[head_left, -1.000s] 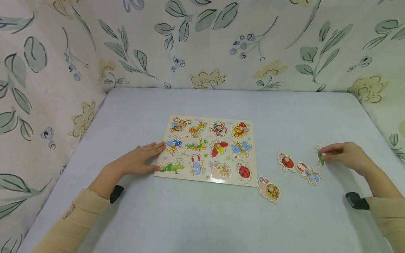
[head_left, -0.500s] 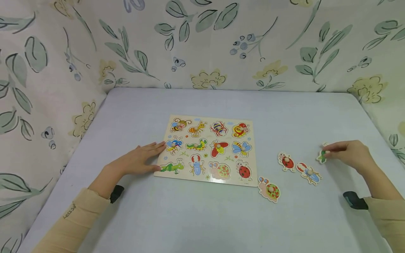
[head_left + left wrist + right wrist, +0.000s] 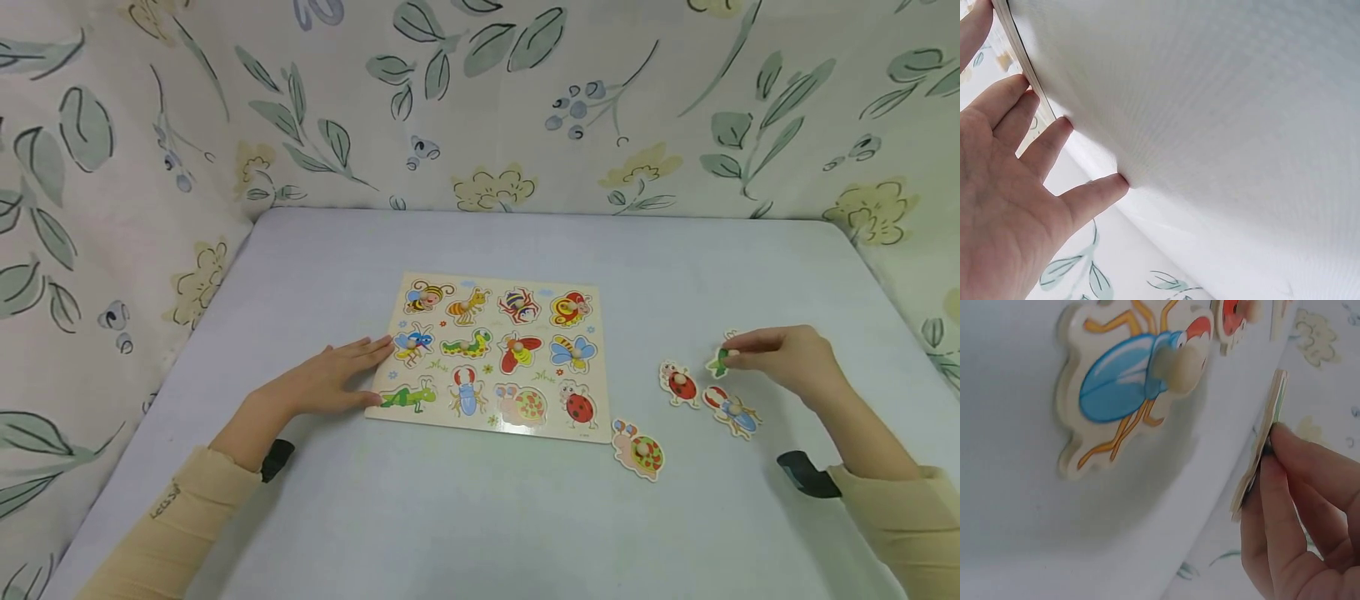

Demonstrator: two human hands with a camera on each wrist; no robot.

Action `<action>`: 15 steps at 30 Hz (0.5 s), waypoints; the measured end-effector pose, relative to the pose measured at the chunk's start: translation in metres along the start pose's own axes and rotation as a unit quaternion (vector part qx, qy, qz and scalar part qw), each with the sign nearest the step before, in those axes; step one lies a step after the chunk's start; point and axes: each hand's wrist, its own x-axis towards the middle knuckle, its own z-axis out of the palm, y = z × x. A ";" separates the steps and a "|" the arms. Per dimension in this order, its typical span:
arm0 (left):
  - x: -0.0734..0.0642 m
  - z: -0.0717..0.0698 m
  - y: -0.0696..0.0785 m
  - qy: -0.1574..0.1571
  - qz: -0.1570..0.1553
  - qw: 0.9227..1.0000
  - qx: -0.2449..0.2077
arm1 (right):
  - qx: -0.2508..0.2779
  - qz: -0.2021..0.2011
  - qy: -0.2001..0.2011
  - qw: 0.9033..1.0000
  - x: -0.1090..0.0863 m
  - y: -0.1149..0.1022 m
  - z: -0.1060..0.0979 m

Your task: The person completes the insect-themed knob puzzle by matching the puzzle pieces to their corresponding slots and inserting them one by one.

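My right hand (image 3: 791, 358) pinches a green grasshopper puzzle piece (image 3: 717, 364) between thumb and fingers. The right wrist view shows this piece (image 3: 1277, 394) edge-on, held above the table. Below it lies a blue beetle piece (image 3: 735, 413) with a round wooden knob, and a red ladybug piece (image 3: 678, 384) is just to the left. My left hand (image 3: 322, 383) touches the left edge of the wooden insect puzzle board (image 3: 480, 427), fingers spread and straight. On the board, the grasshopper, beetle, snail and ladybug pictures in the front row show no knobs.
A snail piece (image 3: 638, 450) lies close to the board's front right corner. Several knobbed insect pieces sit in the board's two back rows. The white table (image 3: 465, 517) meets flower-patterned cloth (image 3: 465, 125) at the back and sides.
My right hand has carried the grasshopper piece left, from beyond the beetle piece to above it, near the ladybug piece. The left hand and the board have stayed still.
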 end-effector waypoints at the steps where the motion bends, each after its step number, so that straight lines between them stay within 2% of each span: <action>1: 0.000 0.000 0.000 0.000 -0.001 1.000 0.001 | -0.001 -0.003 -0.001 1.000 -0.002 -0.006 0.002; 6: -0.001 0.000 0.001 -0.001 -0.003 1.000 0.000 | 0.001 -0.029 -0.016 0.999 -0.008 -0.023 0.009; 15: -0.001 -0.001 0.001 0.002 -0.001 1.000 -0.003 | -0.007 -0.057 -0.035 0.998 -0.011 -0.034 0.025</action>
